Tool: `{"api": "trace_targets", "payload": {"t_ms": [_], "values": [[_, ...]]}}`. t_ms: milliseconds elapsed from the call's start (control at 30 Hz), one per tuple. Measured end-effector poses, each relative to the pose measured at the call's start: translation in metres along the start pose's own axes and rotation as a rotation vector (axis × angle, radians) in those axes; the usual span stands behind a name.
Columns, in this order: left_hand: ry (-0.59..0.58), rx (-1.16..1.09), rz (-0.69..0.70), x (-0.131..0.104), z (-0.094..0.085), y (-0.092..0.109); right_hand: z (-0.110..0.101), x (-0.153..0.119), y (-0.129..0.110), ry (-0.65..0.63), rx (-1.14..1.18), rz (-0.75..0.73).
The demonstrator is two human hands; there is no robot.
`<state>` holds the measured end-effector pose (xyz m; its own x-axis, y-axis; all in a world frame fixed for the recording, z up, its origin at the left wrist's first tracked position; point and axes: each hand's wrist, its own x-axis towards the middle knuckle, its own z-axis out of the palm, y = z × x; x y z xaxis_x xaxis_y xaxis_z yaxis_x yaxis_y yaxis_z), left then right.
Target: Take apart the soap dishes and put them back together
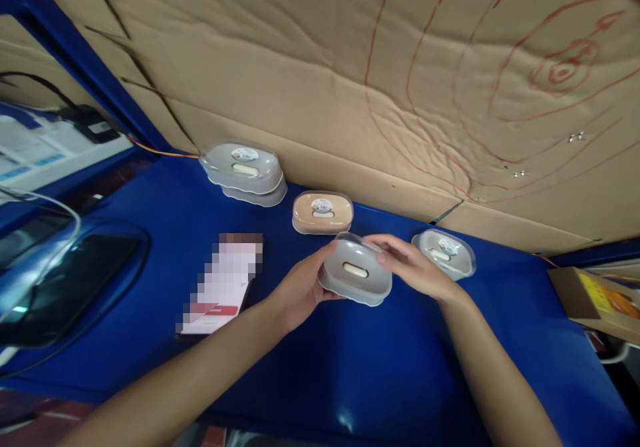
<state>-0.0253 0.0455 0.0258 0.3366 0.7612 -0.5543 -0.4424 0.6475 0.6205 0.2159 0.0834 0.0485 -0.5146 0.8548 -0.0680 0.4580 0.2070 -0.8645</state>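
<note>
A grey oval plastic box (353,282) with a clear lid and a cream tab on top is between my hands, above the blue table. My left hand (305,284) is closed around its left end, with fingers passing underneath. At the upper right edge, my right hand (407,264) is closed with fingertips pressed on the clear lid. Just behind stands a peach box (320,222) of the same shape with a round label. Another labelled grey box (453,254) is right of my right hand. Two stacked grey boxes (240,174) stand at the back left.
A phone (220,287) with a lit, blurred screen lies left of my left hand. Further left is a dark tablet-like device (75,287) with cables. Cardboard (280,54) walls the back of the blue table (400,374). At the right edge stands an open carton (575,297).
</note>
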Motion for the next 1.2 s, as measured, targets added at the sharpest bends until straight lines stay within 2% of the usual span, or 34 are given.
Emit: {"api": "trace_targets", "payload": {"t_ms": [133, 233, 433, 767, 900, 967, 1033, 1100, 1200], "values": [[-0.035, -0.05, -0.016, 0.0, 0.001, 0.0, 0.008, -0.005, -0.006, -0.037, -0.086, -0.145], [-0.058, -0.084, -0.027, 0.0, 0.001, 0.001, 0.011, -0.009, -0.014, -0.075, -0.125, -0.195], [-0.114, -0.093, 0.071, -0.004, 0.004, 0.004, 0.013, -0.012, -0.022, -0.068, -0.183, -0.292], [-0.109, -0.077, 0.126, -0.002, 0.003, 0.001, 0.019, -0.016, -0.017, -0.024, -0.354, -0.192], [-0.126, 0.033, 0.15, 0.0, 0.002, 0.001, 0.013, -0.017, -0.016, -0.017, -0.409, -0.193], [-0.108, 0.199, 0.237, 0.001, 0.001, 0.002, 0.006, -0.017, -0.013, 0.008, -0.428, -0.203], [-0.033, 0.431, 0.419, 0.002, -0.002, 0.005, -0.003, -0.018, -0.007, 0.055, -0.457, -0.197], [0.089, 0.681, 0.65, 0.002, -0.006, 0.009, -0.01, -0.017, 0.001, 0.115, -0.505, -0.186], [0.305, 1.177, 0.978, 0.001, -0.014, 0.016, -0.015, -0.012, 0.017, 0.174, -0.57, -0.177]]}}
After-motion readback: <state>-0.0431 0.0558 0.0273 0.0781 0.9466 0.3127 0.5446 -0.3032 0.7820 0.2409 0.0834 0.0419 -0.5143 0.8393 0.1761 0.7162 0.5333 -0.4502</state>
